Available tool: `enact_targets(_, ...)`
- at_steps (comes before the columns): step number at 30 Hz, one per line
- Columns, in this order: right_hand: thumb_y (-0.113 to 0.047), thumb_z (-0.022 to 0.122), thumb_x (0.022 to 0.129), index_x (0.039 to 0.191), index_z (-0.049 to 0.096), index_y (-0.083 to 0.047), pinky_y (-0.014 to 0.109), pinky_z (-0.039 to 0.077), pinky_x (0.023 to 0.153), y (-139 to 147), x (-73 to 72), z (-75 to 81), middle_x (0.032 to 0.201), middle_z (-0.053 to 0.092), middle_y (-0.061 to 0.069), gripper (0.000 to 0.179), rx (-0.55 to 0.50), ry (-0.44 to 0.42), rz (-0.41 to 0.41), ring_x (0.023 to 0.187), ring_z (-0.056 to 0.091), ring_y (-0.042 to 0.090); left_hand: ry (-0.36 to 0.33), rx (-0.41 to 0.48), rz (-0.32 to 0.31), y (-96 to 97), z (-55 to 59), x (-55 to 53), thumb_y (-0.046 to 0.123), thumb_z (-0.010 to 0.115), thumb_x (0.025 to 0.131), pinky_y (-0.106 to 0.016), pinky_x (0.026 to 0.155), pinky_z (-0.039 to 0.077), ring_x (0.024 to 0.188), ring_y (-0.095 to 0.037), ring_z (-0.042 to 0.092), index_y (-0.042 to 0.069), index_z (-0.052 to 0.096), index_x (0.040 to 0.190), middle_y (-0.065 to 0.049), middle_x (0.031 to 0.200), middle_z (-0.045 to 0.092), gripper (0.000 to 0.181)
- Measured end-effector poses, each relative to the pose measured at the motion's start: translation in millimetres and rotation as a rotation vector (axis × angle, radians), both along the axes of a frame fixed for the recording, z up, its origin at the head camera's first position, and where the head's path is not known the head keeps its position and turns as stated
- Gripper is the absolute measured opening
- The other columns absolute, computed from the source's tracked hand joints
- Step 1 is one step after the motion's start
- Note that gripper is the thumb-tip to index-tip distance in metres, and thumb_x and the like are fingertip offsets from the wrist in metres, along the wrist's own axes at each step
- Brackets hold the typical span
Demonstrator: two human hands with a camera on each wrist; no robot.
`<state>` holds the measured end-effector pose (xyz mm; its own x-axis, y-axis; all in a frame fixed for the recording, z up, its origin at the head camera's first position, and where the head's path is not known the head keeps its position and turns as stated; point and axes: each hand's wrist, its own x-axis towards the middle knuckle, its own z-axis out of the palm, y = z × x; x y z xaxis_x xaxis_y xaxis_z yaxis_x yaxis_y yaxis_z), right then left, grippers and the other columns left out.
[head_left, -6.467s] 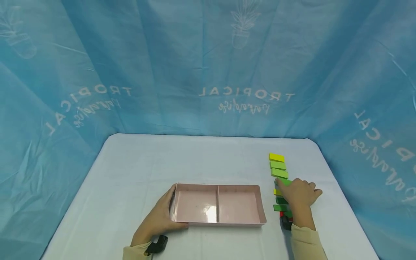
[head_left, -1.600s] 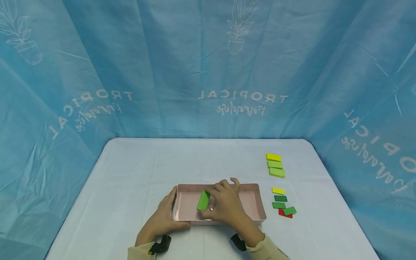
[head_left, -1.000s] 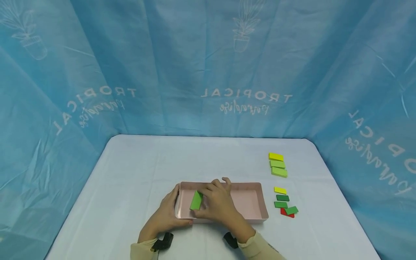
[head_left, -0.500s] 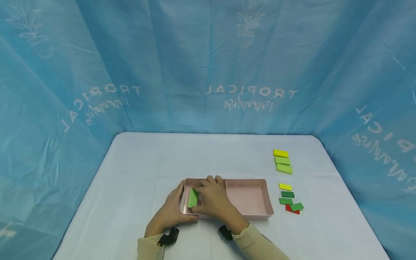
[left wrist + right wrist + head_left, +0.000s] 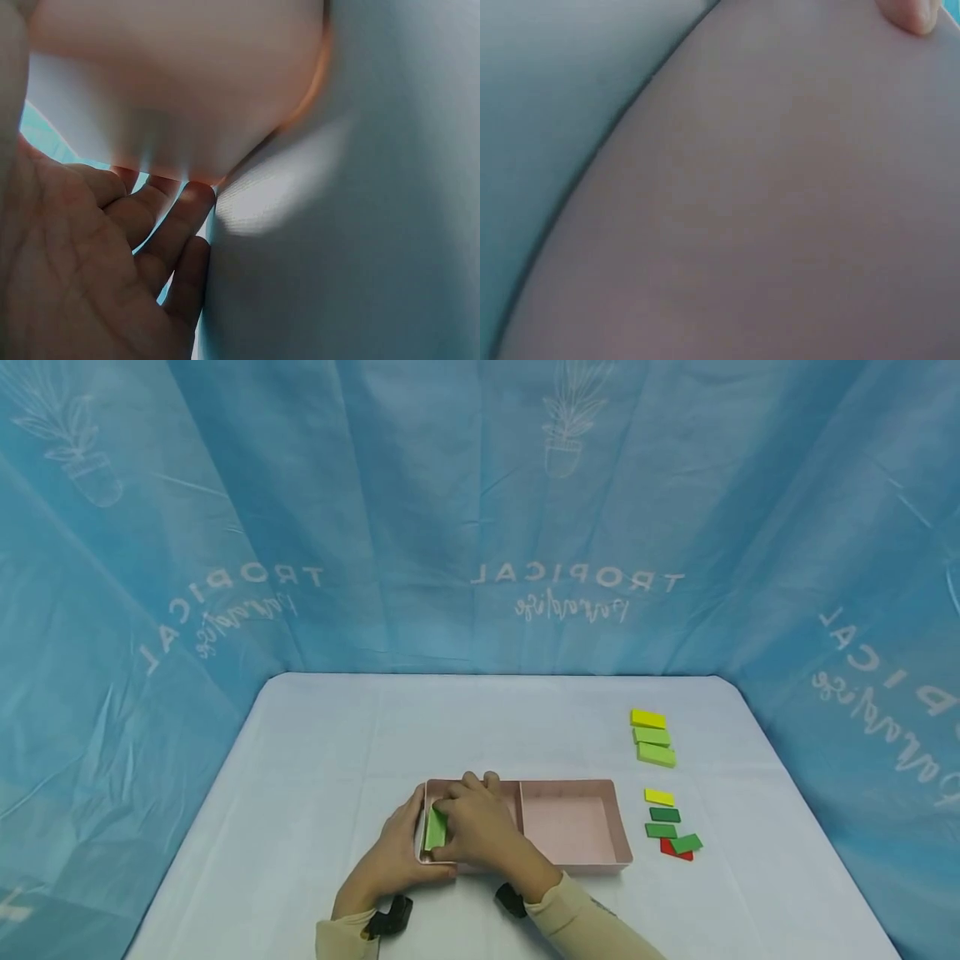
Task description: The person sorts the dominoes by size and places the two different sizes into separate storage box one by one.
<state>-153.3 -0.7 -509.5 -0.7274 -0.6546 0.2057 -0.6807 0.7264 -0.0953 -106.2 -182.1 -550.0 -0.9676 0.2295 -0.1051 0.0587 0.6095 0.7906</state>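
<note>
A shallow pink box (image 5: 576, 827) with a divider stands on the white table. At its left end my left hand (image 5: 386, 864) holds it, fingers along the left side and thumb along the front. The left wrist view shows that hand (image 5: 75, 255) with its fingertips against the box wall (image 5: 180, 82). My right hand (image 5: 483, 827) reaches into the left compartment and pinches a green rectangular block (image 5: 434, 830), standing on edge near the left wall. The pink wall (image 5: 727, 187) fills most of the right wrist view, where one fingertip shows and the block is hidden.
Right of the box, a yellow block (image 5: 648, 718) and two light green blocks (image 5: 656, 755) lie in a column. Nearer are a thinner yellow piece (image 5: 659, 797), dark green pieces (image 5: 664, 814) and a red one (image 5: 677, 850) partly under a green one. A blue curtain (image 5: 480, 527) surrounds the table.
My right hand took the green block from the right-hand column, carried it into the left compartment and moved it left to the wall. My left hand has kept its hold on the box.
</note>
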Motion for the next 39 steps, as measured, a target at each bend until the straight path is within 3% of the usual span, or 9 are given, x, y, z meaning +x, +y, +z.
enact_targets(13,-0.065,0.086,0.064,0.101,0.079,-0.026,0.043,0.032,0.090,-7.0,1.2,-2.4,0.105,0.070,-0.011,0.055,0.062,-0.001,0.011,0.092,0.048,0.012,-0.006,0.017,-0.001,0.7,-3.2,1.4,0.057,0.090,0.066,-0.064,0.115,0.029,0.149,-0.044,0.022,0.004,0.003,0.162,-0.023,0.164,0.020,0.140)
enact_targets(29,-0.068,0.083,0.067,0.106,0.078,-0.028,0.043,0.032,0.093,-12.0,-0.8,-2.0,0.107,0.070,-0.011,0.057,0.130,-0.004,0.015,0.097,0.046,0.012,0.030,-0.005,0.009,-1.7,-0.5,0.0,0.059,0.090,0.064,-0.066,0.114,0.029,0.148,-0.047,0.023,0.002,0.006,0.161,-0.025,0.163,0.022,0.141)
enact_targets(39,-0.064,0.075,0.078,0.116,0.075,-0.027,0.043,0.034,0.091,-4.1,-0.6,-5.3,0.115,0.067,-0.011,0.053,0.092,-0.034,0.029,0.100,0.047,0.012,0.007,0.033,-0.015,0.6,-1.8,2.4,0.057,0.089,0.068,-0.069,0.112,0.029,0.148,-0.048,0.022,0.004,0.003,0.162,-0.024,0.164,0.019,0.138)
